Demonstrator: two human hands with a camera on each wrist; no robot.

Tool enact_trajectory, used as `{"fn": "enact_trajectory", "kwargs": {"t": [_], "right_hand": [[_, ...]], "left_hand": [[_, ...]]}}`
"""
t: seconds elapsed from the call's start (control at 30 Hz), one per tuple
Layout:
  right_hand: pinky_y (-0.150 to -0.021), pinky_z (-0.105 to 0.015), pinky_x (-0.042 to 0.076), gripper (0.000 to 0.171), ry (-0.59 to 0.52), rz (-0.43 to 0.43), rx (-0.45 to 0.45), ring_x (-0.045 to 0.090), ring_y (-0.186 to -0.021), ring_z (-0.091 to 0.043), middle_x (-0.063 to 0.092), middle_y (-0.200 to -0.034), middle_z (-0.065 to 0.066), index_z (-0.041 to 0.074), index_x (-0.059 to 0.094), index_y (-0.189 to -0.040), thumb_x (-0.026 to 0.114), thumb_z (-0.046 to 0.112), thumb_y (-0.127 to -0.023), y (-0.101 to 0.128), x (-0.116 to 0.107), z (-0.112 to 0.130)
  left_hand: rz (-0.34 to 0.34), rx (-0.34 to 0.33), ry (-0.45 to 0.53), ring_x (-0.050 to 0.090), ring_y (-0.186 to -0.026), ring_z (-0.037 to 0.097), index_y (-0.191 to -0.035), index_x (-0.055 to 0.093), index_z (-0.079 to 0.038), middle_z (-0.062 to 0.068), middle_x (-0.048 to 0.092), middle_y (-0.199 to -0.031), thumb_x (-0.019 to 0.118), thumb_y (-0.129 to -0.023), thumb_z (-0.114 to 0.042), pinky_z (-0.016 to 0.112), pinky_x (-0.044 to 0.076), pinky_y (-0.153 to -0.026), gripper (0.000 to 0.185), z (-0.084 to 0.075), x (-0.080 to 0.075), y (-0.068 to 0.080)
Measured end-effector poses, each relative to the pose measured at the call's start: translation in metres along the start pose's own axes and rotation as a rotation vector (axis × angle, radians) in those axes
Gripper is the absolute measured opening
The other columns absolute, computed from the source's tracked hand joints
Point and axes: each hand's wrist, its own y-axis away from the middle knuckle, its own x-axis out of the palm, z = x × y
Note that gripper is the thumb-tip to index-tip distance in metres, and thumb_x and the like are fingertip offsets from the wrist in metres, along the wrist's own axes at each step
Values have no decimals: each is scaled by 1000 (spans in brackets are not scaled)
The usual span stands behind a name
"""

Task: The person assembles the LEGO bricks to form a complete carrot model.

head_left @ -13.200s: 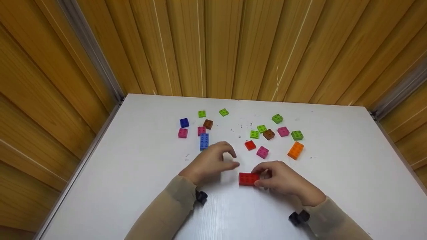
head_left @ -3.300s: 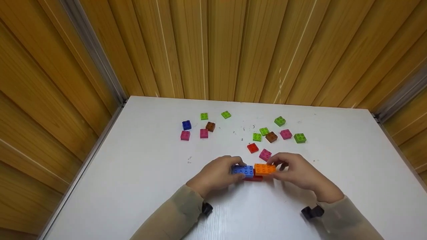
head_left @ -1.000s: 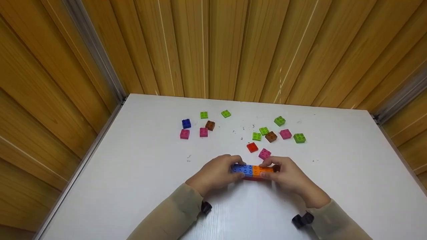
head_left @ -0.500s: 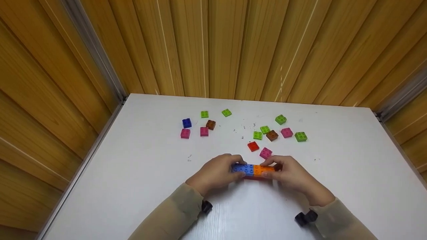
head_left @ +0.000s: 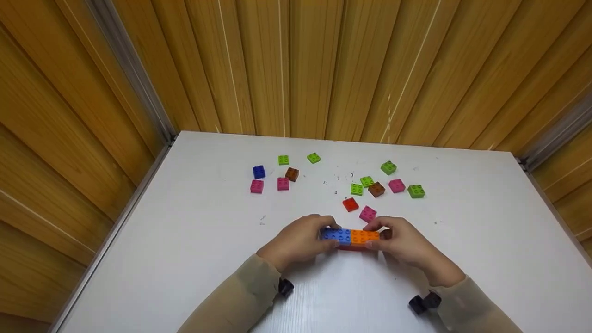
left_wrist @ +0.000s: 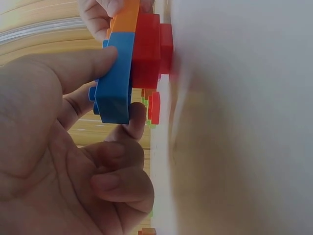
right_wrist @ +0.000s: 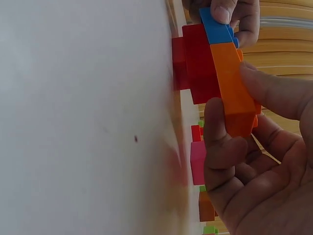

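Observation:
My left hand [head_left: 298,243] pinches a light blue building brick [head_left: 340,237] between thumb and fingers. An orange brick [head_left: 363,237] sits end to end with it, gripped at its right end by my right hand [head_left: 407,249]. Both bricks lie level across the top of a red brick [head_left: 352,248] and overhang it at either side. In the left wrist view, a narrower red block [left_wrist: 167,49] shows beneath that red brick, down at the tabletop. The studs of the blue and orange bricks face up.
Just beyond the stack lie a pink brick [head_left: 367,213] and a flat red brick [head_left: 350,204]. Lime, brown, pink and green bricks are scattered farther right. A dark blue brick [head_left: 259,172] lies among others at back left. A wood-panelled wall [head_left: 305,69] borders the white table [head_left: 194,208].
From a lone red brick in the right hand, a stack has formed with blue and orange bricks on top. The orange brick has come down flush beside the blue one; lately hands barely move.

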Motion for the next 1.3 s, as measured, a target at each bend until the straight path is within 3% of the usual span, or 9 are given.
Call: {"fn": "enact_trajectory", "kwargs": {"t": [0.2, 0.33, 0.43, 0.63, 0.77, 0.9, 1.03, 1.3], "right_hand": [[-74, -24, 53, 26, 17, -23, 27, 61, -94, -25, 75, -124, -12, 7, 81, -122, 88, 12, -97, 2, 2, 3], [-79, -24, 53, 26, 45, -32, 16, 61, -97, -25, 76, -126, -12, 8, 82, -122, 89, 13, -97, 1, 2, 4], [-82, -24, 52, 27, 55, -36, 16, 60, -98, -25, 76, -127, -11, 8, 82, -122, 90, 14, -96, 1, 3, 4], [-83, -24, 53, 29, 59, -34, 24, 61, -102, -26, 76, -130, -11, 10, 83, -124, 90, 14, -96, 2, 3, 5], [-83, -24, 54, 29, 59, -35, 19, 61, -101, -26, 76, -130, -12, 9, 83, -123, 90, 14, -96, 3, 3, 5], [-83, -24, 54, 28, 66, -34, 4, 61, -99, -25, 77, -129, -12, 8, 83, -122, 90, 14, -96, 3, 2, 3], [-82, -24, 53, 27, 66, -36, -14, 61, -97, -24, 78, -128, -13, 7, 83, -121, 90, 13, -96, 2, 1, 2], [-82, -24, 52, 28, 67, -37, -9, 61, -97, -24, 78, -128, -12, 8, 83, -122, 90, 15, -96, 2, 0, 3]], "left_hand": [[33, 10, 51, 66, -126, 18, -137, 77, -36, -7, 75, -136, 80, -105, -44, 49, 53, -124, 33, 6, -4, -1], [23, -40, 138, 62, -143, 25, -139, 78, -36, -4, 72, -147, 76, -105, -50, 58, 47, -130, 37, 14, -13, -2], [-66, -116, 198, 60, -150, 28, -139, 77, -33, -3, 71, -149, 73, -107, -52, 61, 44, -132, 38, 24, -23, -3], [-363, -259, 328, 60, -147, 30, -136, 75, -24, 2, 69, -148, 72, -111, -44, 59, 46, -131, 32, 53, -51, -8], [-496, -281, 361, 60, -146, 33, -142, 72, -15, 10, 67, -150, 72, -111, -36, 57, 48, -129, 37, 76, -66, -11], [-597, -289, 345, 62, -136, 33, -149, 66, -6, 18, 64, -149, 73, -110, -29, 50, 54, -121, 45, 95, -76, -13], [-658, -315, 334, 61, -132, 35, -152, 62, -5, 22, 60, -151, 75, -109, -24, 50, 55, -118, 49, 105, -81, -14], [-641, -358, 291, 55, -157, 44, -164, 54, -6, 22, 53, -167, 74, -109, -20, 56, 47, -131, 60, 114, -82, -14]]}}
